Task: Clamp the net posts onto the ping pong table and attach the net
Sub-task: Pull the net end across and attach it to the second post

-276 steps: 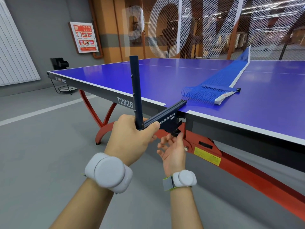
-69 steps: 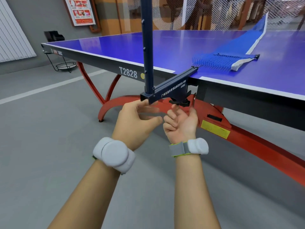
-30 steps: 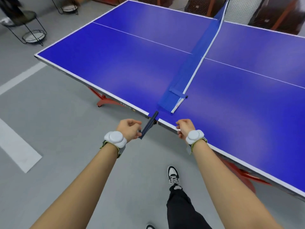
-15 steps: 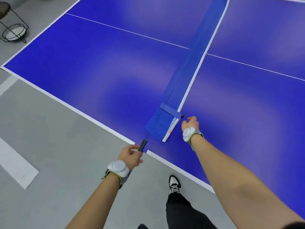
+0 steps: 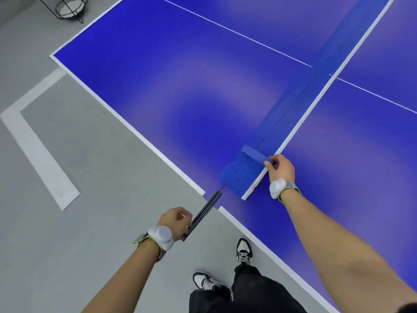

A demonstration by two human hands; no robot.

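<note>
I look down on the blue ping pong table (image 5: 180,86) from its near side edge. A dark net post (image 5: 204,213) sits clamped on that edge, sticking out over the floor. My left hand (image 5: 174,220) grips the post's outer end. The blue net (image 5: 291,116) with its white top band lies flat across the table along the centre line. Its near end has a blue sleeve (image 5: 253,152) across the mesh. My right hand (image 5: 281,168) pinches the end of that sleeve at the white band.
Grey floor with white painted lines (image 5: 36,143) lies to the left. A black wire stand (image 5: 67,7) is at the far left corner. My shoes (image 5: 243,250) are close to the table edge below the post.
My view has dropped closer over the near net end. My right hand has moved from the table beside the net onto the sleeve end and pinched it. My left hand stays on the post.
</note>
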